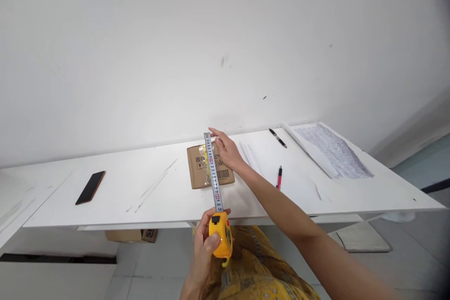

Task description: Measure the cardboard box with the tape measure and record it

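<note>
Extended blade (pixel 213 171) over carton (pixel 197 176).
Held tape measure (pixel 221 233) in left fingers (pixel 213 242); could not tell right fingers' (pixel 218 134) grip beside blade tip; needed straight alignment between.

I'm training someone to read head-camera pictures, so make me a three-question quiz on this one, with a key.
1. Multiple choice: which of these lies left of the cardboard box in the picture? a) red pen b) black phone c) written sheet
2. True or false: the tape's blade is fully wound into its case.
3. Fill in: the ____ hand holds the yellow tape measure.

Key: 1. b. 2. False; the blade stretches out over the box. 3. Left, the person's left hand.
</note>
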The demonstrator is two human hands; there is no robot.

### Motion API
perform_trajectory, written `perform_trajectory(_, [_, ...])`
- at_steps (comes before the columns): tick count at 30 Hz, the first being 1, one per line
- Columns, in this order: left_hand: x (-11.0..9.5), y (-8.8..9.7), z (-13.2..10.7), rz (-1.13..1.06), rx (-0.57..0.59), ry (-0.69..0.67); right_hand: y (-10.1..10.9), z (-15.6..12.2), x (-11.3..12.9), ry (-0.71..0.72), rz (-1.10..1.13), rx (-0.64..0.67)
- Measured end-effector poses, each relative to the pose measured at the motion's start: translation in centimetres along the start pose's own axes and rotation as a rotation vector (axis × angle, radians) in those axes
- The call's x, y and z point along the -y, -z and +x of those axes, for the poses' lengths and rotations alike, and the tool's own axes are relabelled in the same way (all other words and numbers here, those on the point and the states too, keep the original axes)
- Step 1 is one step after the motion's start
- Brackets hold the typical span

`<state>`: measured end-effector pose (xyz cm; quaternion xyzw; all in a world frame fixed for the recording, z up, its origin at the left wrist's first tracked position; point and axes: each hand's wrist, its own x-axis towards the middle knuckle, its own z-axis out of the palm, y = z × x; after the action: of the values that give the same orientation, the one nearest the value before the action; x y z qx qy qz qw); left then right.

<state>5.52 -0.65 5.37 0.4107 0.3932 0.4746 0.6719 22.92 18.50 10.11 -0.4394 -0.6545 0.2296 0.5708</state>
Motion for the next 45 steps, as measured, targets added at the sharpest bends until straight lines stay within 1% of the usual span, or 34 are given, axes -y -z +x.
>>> perform_trajectory(2, [-0.1, -0.3, -0.2, -0.027, -0.022, 0.010, 0.1, 0.2, -0.2, 0.069, -0.041, 0.022])
perform_trajectory(4, [-0.3, -0.5, -0.4, -0.038, -0.033, 0.009, 0.1, 0.3, -0.5, 0.099, -0.100, 0.046])
perform_trajectory(7, [-0.2, -0.6, -0.5, -0.044, -0.033, 0.021, 0.1, 0.5, -1.1, 0.072, -0.198, 0.053])
perform_trajectory(10, [0.2, -0.5, -0.7, -0.047, -0.019, 0.037, 0.0, 0.7, -1.5, 0.067, -0.240, 0.062])
perform_trajectory(15, [1.5, -0.2, -0.9, -0.008, 0.015, 0.052, -0.1, 1.7, -1.7, 0.079, -0.260, 0.094])
perform_trajectory(18, [2.5, 0.2, -0.6, 0.069, 0.018, 0.027, -0.2, 2.1, -1.7, 0.059, -0.276, 0.110])
perform_trajectory(21, [3.5, 0.7, -0.2, 0.139, 0.050, 0.009, -0.2, 2.2, -1.8, 0.054, -0.265, 0.100])
perform_trajectory(23, [3.9, 1.1, -0.1, 0.148, 0.078, 0.013, -0.1, 2.2, -1.9, 0.052, -0.253, 0.088])
perform_trajectory(27, [4.1, 1.4, -0.1, 0.141, 0.084, -0.004, 0.0, 2.0, -2.0, 0.059, -0.242, 0.076])
perform_trajectory(31, [3.9, 1.4, -0.1, 0.183, 0.105, -0.011, -0.1, 1.8, -2.1, 0.080, -0.217, 0.051])
perform_trajectory(35, [4.0, 1.2, 0.0, 0.185, 0.096, -0.007, -0.3, 1.9, -2.3, 0.086, -0.196, 0.040])
perform_trajectory(38, [3.5, 0.9, -0.4, 0.147, 0.050, 0.019, 0.0, 1.9, -2.1, 0.085, -0.177, 0.015])
perform_trajectory(40, [2.7, 0.9, -1.3, 0.082, -0.024, 0.022, 0.2, 1.4, -1.6, 0.089, -0.169, -0.028])
perform_trajectory(42, [1.5, 1.5, -2.4, 0.035, -0.117, -0.014, -0.1, 0.0, -1.0, 0.121, -0.204, -0.084])
perform_trajectory(43, [0.8, 2.0, -2.9, 0.034, -0.164, -0.050, -0.6, -1.0, -0.8, 0.154, -0.244, -0.109])
perform_trajectory(45, [-0.6, 3.1, -3.5, 0.072, -0.246, -0.142, -2.3, -3.5, -0.6, 0.261, -0.336, -0.138])
